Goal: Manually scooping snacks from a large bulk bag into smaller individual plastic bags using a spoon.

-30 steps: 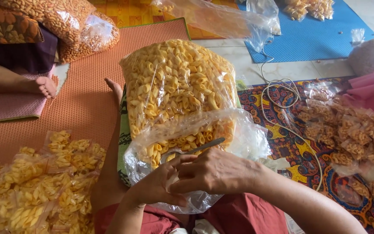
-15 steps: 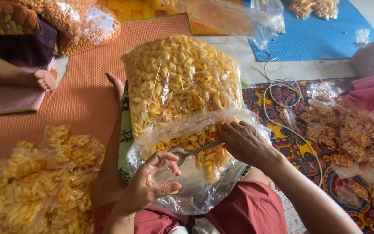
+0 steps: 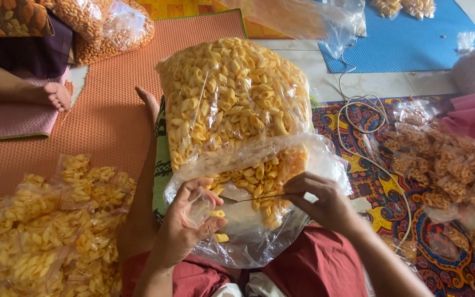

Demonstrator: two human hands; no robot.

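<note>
While the person sits on the floor with legs apart, a big clear bag of yellow snacks leans against the lap, its mouth turned toward the body so that the contents lie within easy reach of both hands. Only the head view shows this.

The left hand is cupped palm up just below the bag's mouth, its fingers curled around a small clear bag held open like a cup; a few loose snack pieces lie at its fingertips. The right hand is closed in a pinch on the handle of a thin metal spoon, which lies level and points toward the left hand, its bowl just beside the small bag's opening. That hold suits passing pieces across the short gap between the two.

A pile of filled small bags lies on the orange mat at the person's left, near the mat's near edge. A heap of browner packed snacks rests on the patterned cloth at the right, with a white cord looped beside it. Another person's bare foot rests at the mat's left edge, well apart from the work.
</note>
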